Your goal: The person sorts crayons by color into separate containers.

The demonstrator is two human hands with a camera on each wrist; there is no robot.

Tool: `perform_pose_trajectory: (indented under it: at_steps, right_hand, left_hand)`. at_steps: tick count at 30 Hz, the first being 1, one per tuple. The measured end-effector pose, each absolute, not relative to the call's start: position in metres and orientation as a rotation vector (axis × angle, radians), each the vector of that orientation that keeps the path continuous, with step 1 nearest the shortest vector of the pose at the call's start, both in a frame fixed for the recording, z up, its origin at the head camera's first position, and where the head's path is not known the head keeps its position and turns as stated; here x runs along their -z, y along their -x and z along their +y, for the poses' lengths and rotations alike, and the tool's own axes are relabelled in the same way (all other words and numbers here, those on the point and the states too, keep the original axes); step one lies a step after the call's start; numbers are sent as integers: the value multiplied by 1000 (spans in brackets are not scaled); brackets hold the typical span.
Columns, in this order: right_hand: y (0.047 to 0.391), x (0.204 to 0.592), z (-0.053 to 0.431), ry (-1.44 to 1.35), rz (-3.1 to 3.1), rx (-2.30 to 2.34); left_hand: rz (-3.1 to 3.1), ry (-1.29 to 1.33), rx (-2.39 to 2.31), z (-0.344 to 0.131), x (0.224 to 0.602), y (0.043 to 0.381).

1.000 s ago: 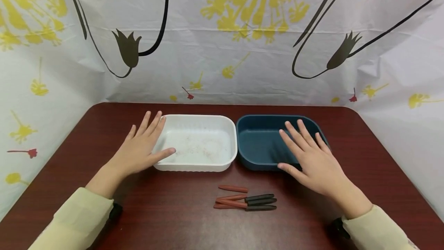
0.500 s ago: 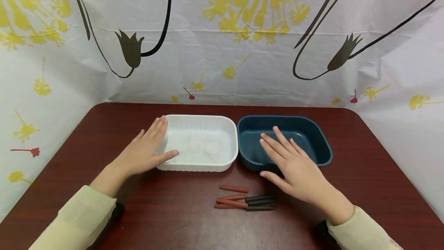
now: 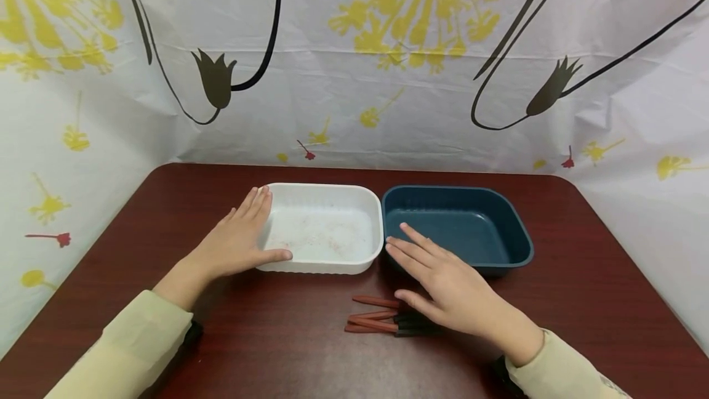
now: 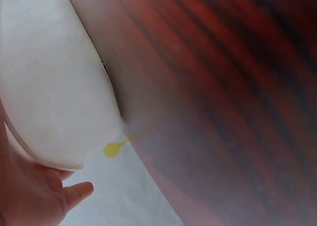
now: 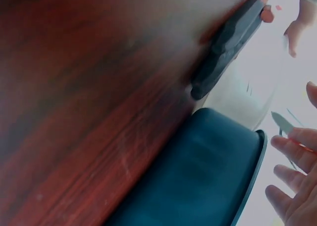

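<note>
My left hand (image 3: 237,240) is at the left end of a white rectangular tray (image 3: 362,263). Its fingers lie along that end and the thumb reaches over the front corner; whether they touch the rim is hard to tell. In the left wrist view the hand (image 4: 34,196) shows beside the tray wall (image 4: 54,87). My right hand (image 3: 451,288), fingers extended, hovers above the table just in front of a dark blue tray (image 3: 512,261). Beneath it lie several short, taper-ended sticks, reddish-brown ones (image 3: 373,325) and black ones (image 3: 407,329) partly hidden by the hand. Neither hand holds anything.
The two trays stand side by side on a dark red-brown wooden table (image 3: 266,350). A white sheet with flower prints (image 3: 310,97) hangs behind the table and at its sides.
My right hand has moved left and toward the front, from over the blue tray to over the black sticks. The left hand has shifted slightly rightward and its fingers have drawn closer together.
</note>
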State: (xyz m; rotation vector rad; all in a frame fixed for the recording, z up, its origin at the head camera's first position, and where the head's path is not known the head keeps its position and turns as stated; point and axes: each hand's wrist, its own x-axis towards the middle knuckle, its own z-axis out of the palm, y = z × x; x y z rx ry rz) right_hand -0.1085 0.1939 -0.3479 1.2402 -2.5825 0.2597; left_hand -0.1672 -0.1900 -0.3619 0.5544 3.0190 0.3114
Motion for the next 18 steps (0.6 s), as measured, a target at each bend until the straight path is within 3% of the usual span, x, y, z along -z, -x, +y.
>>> perform_pose_trajectory:
  at_steps: [18]
  right_hand:
    - [108, 353, 169, -1475, -2658, -447]
  left_hand:
    - [2976, -531, -403, -191, 362, 169]
